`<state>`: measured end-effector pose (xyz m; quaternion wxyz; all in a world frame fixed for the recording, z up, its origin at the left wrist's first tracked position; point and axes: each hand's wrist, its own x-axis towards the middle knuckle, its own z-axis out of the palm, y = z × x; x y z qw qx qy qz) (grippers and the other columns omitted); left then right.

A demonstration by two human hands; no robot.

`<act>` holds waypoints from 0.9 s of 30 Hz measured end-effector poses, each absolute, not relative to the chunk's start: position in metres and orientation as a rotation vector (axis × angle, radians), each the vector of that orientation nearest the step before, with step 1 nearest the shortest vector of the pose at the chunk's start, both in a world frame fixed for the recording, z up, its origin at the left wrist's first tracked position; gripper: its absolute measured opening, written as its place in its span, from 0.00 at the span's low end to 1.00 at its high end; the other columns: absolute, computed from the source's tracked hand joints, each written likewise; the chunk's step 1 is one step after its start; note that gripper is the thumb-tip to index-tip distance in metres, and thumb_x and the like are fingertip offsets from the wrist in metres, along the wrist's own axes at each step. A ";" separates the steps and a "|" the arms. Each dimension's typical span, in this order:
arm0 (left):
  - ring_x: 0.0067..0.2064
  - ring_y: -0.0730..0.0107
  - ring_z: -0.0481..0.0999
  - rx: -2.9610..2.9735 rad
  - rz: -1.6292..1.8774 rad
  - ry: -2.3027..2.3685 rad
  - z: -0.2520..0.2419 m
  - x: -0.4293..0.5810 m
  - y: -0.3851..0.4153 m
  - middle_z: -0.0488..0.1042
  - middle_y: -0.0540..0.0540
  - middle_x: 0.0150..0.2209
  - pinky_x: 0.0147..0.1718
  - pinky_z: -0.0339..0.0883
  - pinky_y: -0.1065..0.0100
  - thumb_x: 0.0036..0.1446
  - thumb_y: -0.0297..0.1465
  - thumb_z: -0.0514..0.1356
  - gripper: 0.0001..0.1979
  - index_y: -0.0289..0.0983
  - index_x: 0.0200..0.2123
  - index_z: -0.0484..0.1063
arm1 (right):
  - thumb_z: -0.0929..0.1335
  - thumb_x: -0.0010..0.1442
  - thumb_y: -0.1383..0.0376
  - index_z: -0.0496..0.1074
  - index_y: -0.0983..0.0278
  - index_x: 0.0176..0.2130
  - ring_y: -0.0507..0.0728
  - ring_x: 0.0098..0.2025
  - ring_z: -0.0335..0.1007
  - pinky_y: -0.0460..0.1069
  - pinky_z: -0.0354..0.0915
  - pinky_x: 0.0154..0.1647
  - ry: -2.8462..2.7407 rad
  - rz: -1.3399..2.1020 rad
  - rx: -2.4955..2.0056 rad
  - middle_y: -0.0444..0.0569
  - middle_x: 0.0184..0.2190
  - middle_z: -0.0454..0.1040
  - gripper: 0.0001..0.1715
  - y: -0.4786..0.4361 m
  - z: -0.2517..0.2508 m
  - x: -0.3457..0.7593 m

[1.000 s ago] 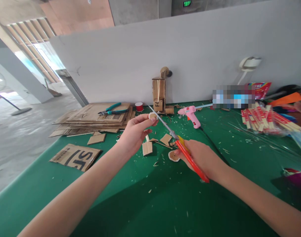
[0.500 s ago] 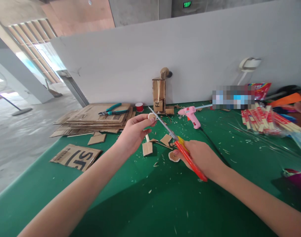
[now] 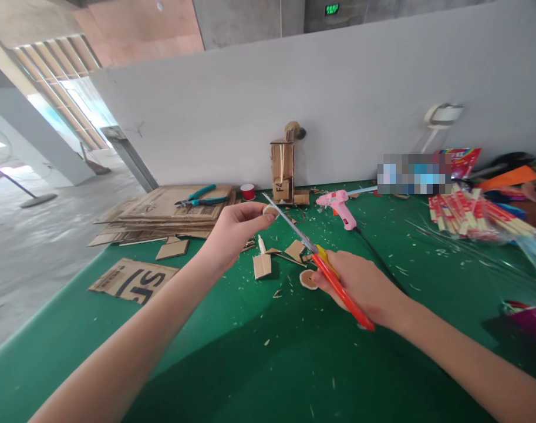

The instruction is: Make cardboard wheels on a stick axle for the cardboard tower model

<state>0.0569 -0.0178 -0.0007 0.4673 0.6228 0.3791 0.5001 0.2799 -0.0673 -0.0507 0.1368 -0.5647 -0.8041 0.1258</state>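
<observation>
My left hand (image 3: 235,232) pinches a small round cardboard piece (image 3: 270,210) between thumb and fingertips, above the green table (image 3: 268,364). My right hand (image 3: 363,285) grips red-and-yellow-handled scissors (image 3: 323,261). Their long blades point up and left and meet the round piece. Below the blades lie small cardboard offcuts (image 3: 262,264) and a round cardboard disc (image 3: 307,279) on the table.
A stack of cardboard sheets (image 3: 166,211) with teal pliers (image 3: 201,197) lies at the left. A printed cardboard piece (image 3: 133,280) is nearer. A small cardboard model (image 3: 283,167), red spool (image 3: 248,191), pink glue gun (image 3: 340,205) and packs of chopsticks (image 3: 474,214) stand farther back.
My left hand has turned the round piece slightly and dropped a little. The scissors have stayed against it, and my right hand shifted slightly down.
</observation>
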 end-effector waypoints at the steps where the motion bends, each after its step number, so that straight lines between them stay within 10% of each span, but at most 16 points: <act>1: 0.33 0.74 0.70 1.540 1.226 0.938 0.000 0.056 -0.017 0.75 0.49 0.31 0.36 0.62 0.69 0.49 0.31 0.66 0.07 0.36 0.33 0.78 | 0.56 0.60 0.47 0.56 0.60 0.26 0.55 0.23 0.62 0.50 0.55 0.23 -2.327 0.351 -1.653 0.47 0.24 0.66 0.22 -0.067 -0.051 0.279; 18: 0.34 0.72 0.71 1.679 1.093 1.138 0.009 0.047 -0.017 0.76 0.48 0.32 0.37 0.63 0.68 0.48 0.35 0.65 0.08 0.38 0.31 0.78 | 0.57 0.58 0.43 0.61 0.61 0.21 0.53 0.20 0.57 0.48 0.48 0.22 -2.383 0.104 -1.685 0.47 0.18 0.62 0.29 -0.057 -0.059 0.278; 27: 0.26 0.74 0.65 1.808 0.881 1.388 0.003 0.043 -0.009 0.71 0.49 0.25 0.25 0.55 0.69 0.49 0.40 0.62 0.13 0.35 0.29 0.75 | 0.54 0.58 0.39 0.59 0.61 0.18 0.53 0.19 0.59 0.48 0.54 0.22 -1.916 0.519 -1.709 0.45 0.15 0.63 0.34 -0.053 -0.059 0.284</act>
